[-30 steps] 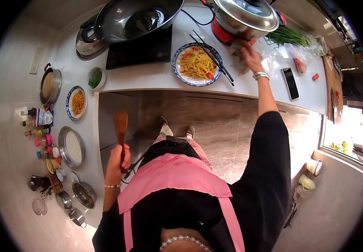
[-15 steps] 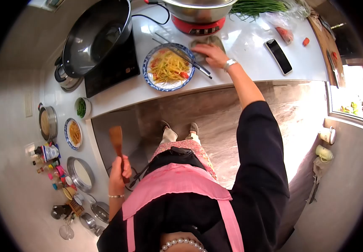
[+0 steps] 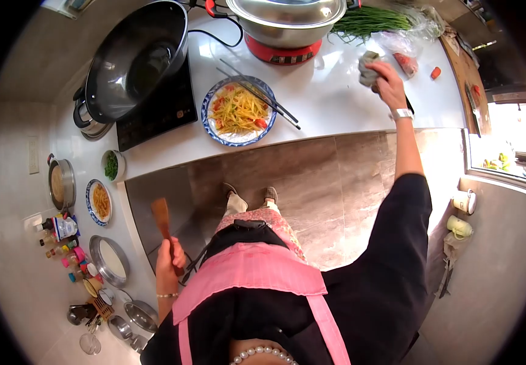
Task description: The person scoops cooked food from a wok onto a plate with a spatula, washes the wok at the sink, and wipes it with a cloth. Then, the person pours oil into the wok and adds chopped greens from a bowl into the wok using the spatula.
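Note:
My left hand (image 3: 169,257) is wrapped round the handle of a wooden spatula (image 3: 161,218), its blade pointing up beside the counter edge. Over the right part of the counter, my right hand (image 3: 389,85) grips a crumpled grey-green cloth (image 3: 368,68). A phone, mostly hidden, lies behind that hand. The nearest thing beyond the cloth is a plastic bag with something red (image 3: 405,64). To the left, a blue-rimmed plate (image 3: 207,126) holds yellow shreds with red pieces (image 3: 237,111), and black chopsticks (image 3: 263,97) rest across it.
A wok (image 3: 138,64) tilts over the black cooktop (image 3: 153,115). A lidded steel pot (image 3: 287,27) stands on a red base (image 3: 282,53). Green stalks (image 3: 372,22), a cutting board (image 3: 460,76) with a knife, and, at left, a bowl of greens (image 3: 111,165), dishes and bottles are around.
My right hand, with the cloth, has moved from beside the plate to the right, near the phone and bag. The wooden spatula stays in my left hand. The view has shifted.

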Demonstrator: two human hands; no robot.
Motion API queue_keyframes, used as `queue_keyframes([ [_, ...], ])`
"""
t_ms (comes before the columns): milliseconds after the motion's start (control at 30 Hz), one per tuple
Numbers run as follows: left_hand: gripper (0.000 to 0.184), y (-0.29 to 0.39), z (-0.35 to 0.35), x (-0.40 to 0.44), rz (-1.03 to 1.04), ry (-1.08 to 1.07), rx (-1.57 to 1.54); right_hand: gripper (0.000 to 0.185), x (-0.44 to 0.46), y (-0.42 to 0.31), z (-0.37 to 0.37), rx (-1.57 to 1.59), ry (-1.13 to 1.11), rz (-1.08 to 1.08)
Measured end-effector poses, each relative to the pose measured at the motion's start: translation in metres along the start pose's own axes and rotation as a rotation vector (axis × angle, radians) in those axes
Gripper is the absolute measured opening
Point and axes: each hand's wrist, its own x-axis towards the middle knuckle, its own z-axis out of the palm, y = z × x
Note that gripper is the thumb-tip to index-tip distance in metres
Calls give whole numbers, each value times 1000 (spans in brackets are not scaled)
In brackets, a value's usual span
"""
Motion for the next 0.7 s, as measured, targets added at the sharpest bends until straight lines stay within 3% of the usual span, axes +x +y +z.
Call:
queue_keyframes([
  [33,23,1,2,0,-3,6,7,41,13,23,16,171,-16,180],
  [67,23,1,3,-3,-5,9,14,44,24,50,29,-90,-33,-77],
  [133,23,0,6,-7,-11,36,27,45,21,106,84,-259,-7,178],
  [167,23,0,6,-9,-16,58,38,45,22,102,92,-323,56,197],
  [233,22,3,15,-13,-7,92,43,43,13,66,99,-356,86,164],
  [367,22,2,21,-2,-31,34,49,42,-63,7,102,-163,6,-176],
  [467,23,5,33,-1,-4,-9,21,36,-138,-42,81,-29,-253,-40],
  [500,22,5,39,-2,14,-17,7,33,-166,-47,82,204,-320,161],
  [600,21,10,50,5,44,-63,-27,34,-195,-68,54,262,-279,337],
  [700,18,13,41,10,-21,-244,-47,36,-147,-105,12,156,7,305],
])
